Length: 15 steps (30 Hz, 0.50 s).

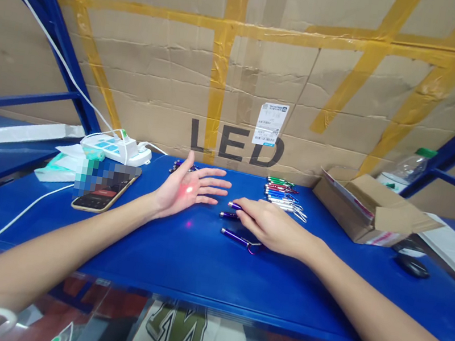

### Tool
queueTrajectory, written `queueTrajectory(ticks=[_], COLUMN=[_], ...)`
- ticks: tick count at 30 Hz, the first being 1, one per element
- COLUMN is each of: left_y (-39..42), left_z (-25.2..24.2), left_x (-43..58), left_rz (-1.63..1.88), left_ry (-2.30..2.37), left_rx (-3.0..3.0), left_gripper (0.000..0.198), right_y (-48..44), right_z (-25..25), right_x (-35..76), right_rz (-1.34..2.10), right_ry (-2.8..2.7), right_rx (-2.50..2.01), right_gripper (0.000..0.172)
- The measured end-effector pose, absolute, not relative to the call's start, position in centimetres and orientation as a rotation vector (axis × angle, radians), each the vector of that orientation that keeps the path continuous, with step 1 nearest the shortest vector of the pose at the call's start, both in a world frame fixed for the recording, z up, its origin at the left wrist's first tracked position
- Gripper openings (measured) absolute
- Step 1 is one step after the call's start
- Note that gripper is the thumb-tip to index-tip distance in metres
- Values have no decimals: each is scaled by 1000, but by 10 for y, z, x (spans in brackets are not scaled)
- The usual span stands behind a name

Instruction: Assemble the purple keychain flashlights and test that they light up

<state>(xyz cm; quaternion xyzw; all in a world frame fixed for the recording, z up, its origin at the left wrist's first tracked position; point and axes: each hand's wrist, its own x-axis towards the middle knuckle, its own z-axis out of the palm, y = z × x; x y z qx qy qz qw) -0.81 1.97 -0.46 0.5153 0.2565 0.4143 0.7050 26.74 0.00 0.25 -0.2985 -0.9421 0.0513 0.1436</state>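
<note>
My left hand [188, 187] is open, its fingers spread and its palm turned toward the right. A bright red spot of light glows on that palm. Opposite it, my right hand [265, 221] pinches a purple laser pointer [234, 205], whose silver tip faces the palm. A second purple laser pointer [228, 215] lies just under the right fingers, partly hidden by them. Nearer to me, a third purple laser pointer [234, 237] with a clip at its end lies on the blue table [195, 263]. A faint pink spot shows on the tabletop below my left hand.
Behind my right hand lie several green, red, blue and silver pointers [280, 190]; more [180, 166] lie behind my left hand. A phone [110, 189], power strip [112, 146] and white cable are at left. At right are an open carton [359, 209], a mouse [411, 266] and a bottle [405, 167].
</note>
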Motion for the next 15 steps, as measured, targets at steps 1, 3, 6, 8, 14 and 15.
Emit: queueTrajectory(ticks=[1,3,6,8,14,15], left_y=[20,19,18,18,18,18], left_z=[-5,-4,-4,-4,-4,-4], left_x=[-8,-7,-7,-7,-7,-7], left_rz=[921,920,923,923,922,926], left_ry=[572,575,586,590,590,595], left_rx=[1147,1146,1146,1152,1155,1153], left_gripper=[88,89,90,91,92,92], right_y=[0,0,-1,-3,-3,-3], right_z=[3,4,6,8,7,7], right_x=[268,268,268,268,269,269], right_rz=[133,122,187,206,88,84], right_ry=[-2710,-2718,-2762,-2768,-2712,-2722], right_rx=[-880,-897,-823,-783,-860,-861], right_gripper=[31,31,30,31,32,32])
